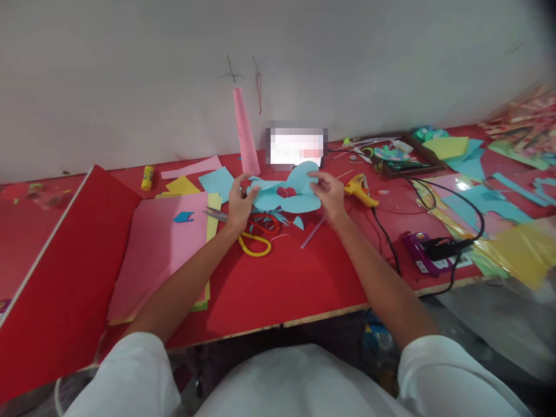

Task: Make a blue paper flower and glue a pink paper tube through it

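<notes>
A light blue paper flower cutout point(299, 202), with rounded petals and a hole at its centre, is held up over the red table. My left hand point(242, 202) pinches its left petal, and my right hand point(330, 194) pinches a petal at the right. Below the cutout lie scissors point(255, 245) with one yellow and one red handle loop, their blades pointing left under my left hand. Small blue paper scraps point(298, 223) are scattered beneath the flower. A clear glue stick point(313, 233) lies just right of them.
Coloured paper sheets point(167, 249) are stacked at left beside a red upright panel point(73, 260). A pink paper cone point(246, 136) stands at the back near a blurred screen point(296, 147). To the right are a yellow glue gun point(361, 190), a purple power strip point(423, 255) and cables.
</notes>
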The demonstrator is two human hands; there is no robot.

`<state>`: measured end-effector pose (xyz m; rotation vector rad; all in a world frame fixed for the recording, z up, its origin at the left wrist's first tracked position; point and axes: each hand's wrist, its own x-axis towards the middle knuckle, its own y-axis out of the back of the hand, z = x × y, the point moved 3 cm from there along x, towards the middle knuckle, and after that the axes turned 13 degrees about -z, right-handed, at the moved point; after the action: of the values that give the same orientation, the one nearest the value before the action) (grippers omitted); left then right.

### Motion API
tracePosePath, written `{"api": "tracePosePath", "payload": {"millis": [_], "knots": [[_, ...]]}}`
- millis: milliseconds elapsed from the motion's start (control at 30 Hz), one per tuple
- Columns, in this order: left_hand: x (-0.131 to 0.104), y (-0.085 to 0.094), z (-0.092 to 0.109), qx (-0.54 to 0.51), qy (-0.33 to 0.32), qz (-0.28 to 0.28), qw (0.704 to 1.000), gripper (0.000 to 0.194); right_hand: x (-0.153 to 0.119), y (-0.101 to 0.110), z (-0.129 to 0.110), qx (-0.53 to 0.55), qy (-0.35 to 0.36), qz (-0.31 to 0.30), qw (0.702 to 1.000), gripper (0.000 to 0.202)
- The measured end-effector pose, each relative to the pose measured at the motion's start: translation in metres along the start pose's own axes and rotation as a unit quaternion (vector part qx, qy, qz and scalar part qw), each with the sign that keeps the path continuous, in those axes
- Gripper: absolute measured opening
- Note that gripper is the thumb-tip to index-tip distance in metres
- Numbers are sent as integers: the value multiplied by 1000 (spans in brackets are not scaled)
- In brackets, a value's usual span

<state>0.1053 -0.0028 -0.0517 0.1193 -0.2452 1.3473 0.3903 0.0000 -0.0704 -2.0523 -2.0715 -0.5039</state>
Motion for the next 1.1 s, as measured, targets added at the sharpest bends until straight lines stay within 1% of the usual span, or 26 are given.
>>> {"api": "tracePosePath", "payload": {"millis": [133,200,267,333,467,567,633,700,767,833,867,967,1033,1100], "knots": [[0,-2,-3,6,27,-20,999,77,2,7,7,51,4,39,998,53],[0,-3,-7,13,39,-34,999,83,3,8,9,82,-5,45,996,56],[1,-3,-10,14,36,-47,998,84,3,9,9,116,-18,46,992,57],[3,-2,-13,21,17,-53,998,81,2,9,9,141,-31,40,989,55],[6,0,-17,35,-22,-46,998,70,1,7,6,185,-42,30,981,51],[8,0,-17,18,-28,-70,997,65,1,7,4,204,-48,33,977,49],[8,-1,-14,15,-33,-87,996,60,0,6,1,195,-53,29,979,46],[6,-2,-10,10,-27,-113,993,58,-1,4,-3,185,-60,20,981,47],[4,-3,-6,-8,-4,-151,989,60,-2,3,-7,181,-64,12,981,50],[2,-3,-3,-40,18,-173,984,62,-3,3,-9,177,-67,6,982,51],[1,-3,-2,-53,22,-173,983,59,-3,3,-9,173,-70,2,982,51],[1,-3,-1,-67,24,-157,985,43,-4,3,-9,169,-84,-12,982,49],[2,-2,-3,-48,19,-149,988,37,-5,1,-10,177,-88,-21,980,49],[3,-2,-5,-23,1,-134,991,35,-6,-3,-15,180,-87,-34,979,52]]}}
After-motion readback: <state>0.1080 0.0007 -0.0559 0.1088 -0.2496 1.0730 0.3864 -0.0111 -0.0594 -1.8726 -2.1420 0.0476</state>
